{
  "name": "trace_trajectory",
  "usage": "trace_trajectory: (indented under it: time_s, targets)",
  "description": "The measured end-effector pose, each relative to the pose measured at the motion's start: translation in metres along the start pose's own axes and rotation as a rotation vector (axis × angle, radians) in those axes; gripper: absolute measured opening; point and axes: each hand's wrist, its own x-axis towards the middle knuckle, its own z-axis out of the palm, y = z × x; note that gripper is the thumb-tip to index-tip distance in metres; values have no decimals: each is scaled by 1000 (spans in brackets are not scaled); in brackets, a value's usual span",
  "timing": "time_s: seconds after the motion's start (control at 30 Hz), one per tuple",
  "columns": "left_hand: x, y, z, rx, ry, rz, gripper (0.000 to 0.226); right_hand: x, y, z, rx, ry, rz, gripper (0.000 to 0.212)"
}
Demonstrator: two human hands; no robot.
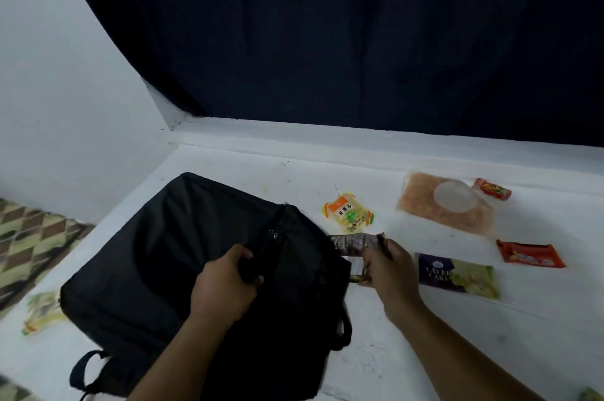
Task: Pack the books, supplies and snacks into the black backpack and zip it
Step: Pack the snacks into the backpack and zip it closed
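Note:
The black backpack lies flat on the white table. My left hand grips the fabric by the backpack's zipper opening. My right hand holds a dark crinkled snack packet and another small wrapper right at the backpack's right edge. Loose snacks lie to the right: a yellow-orange packet, a purple layer cake packet, a clear bag of orange crumbs, and two red wrappers.
A yellowish snack packet lies at the table's left edge beside the backpack. A patterned mat covers the floor at left. A dark curtain hangs behind the table, with a white wall at left.

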Motion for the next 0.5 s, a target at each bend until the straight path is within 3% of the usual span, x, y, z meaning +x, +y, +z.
trace_trajectory:
  time_s: [0.1, 0.27, 0.4, 0.5]
  targets:
    - [-1, -7, 1, -105, 74, 26, 20, -4, -6, 0, 149, 43, -54, 13]
    - [5, -5, -6, -94, 238, 167, 11, -21, -34, 2, 48, 219, -317, 5]
    - [21, -1, -31, -207, 182, 177, 9, -38, -53, 11, 101, 211, -385, 13]
    - [34, 1, -54, -259, 184, 254, 12, -57, -60, 26, 238, 142, -323, 14]
